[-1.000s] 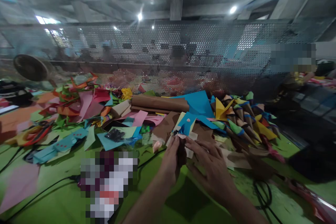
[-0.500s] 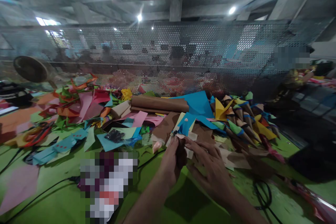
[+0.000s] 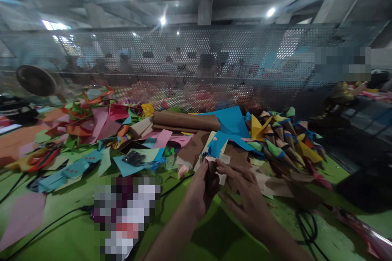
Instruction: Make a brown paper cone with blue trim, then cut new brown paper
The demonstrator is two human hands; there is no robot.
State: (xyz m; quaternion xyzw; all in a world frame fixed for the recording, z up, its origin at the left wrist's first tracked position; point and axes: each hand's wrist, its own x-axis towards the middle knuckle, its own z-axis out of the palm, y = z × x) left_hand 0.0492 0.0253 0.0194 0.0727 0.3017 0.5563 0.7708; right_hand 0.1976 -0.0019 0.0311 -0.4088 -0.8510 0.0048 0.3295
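Observation:
My left hand (image 3: 199, 189) is closed around a small dark brown paper piece (image 3: 211, 170) held upright just above the green table (image 3: 76, 228). My right hand (image 3: 245, 195) sits beside it on the right, with thumb and fingertips pinching the top of the same brown piece. Light paper scraps (image 3: 221, 177) lie right under both hands. Brown paper sheets (image 3: 192, 147) and blue paper (image 3: 231, 122) lie just beyond them.
Coloured paper scraps (image 3: 92, 130) cover the table's left and back. A brown paper roll (image 3: 186, 120) lies at the centre back, and a heap of paper cones (image 3: 281, 136) to the right. Red-handled scissors (image 3: 43, 157), black cables (image 3: 308, 222) and a perforated metal screen (image 3: 196, 61) are also here.
Both hands have stayed in place, with the fingers shifting slightly on the brown piece. My right hand's fingers have drawn a little closer to it.

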